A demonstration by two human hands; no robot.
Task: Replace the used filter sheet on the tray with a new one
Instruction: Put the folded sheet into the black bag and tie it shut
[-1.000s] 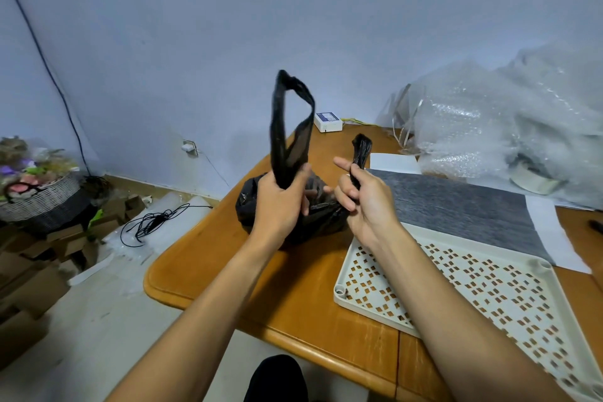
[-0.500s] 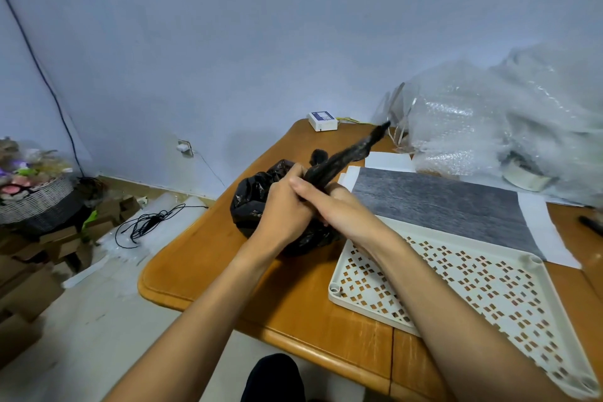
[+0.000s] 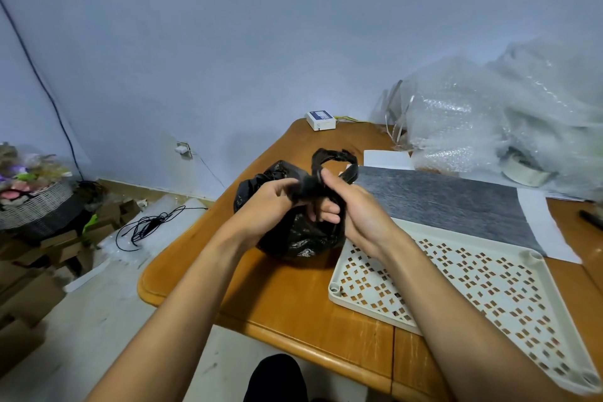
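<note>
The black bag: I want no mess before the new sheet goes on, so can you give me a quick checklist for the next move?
1. Black bag rests on the table, not on the tray: ok.
2. Both hands on the bag handles, left hand, right hand: ok.
3. Knot finished: cannot tell, the grip hides it.
4. Tray free of any sheet: ok.
5. Grey sheet lies flat behind the tray, within reach: ok.
6. Hands free for the sheet: not ok.
</note>
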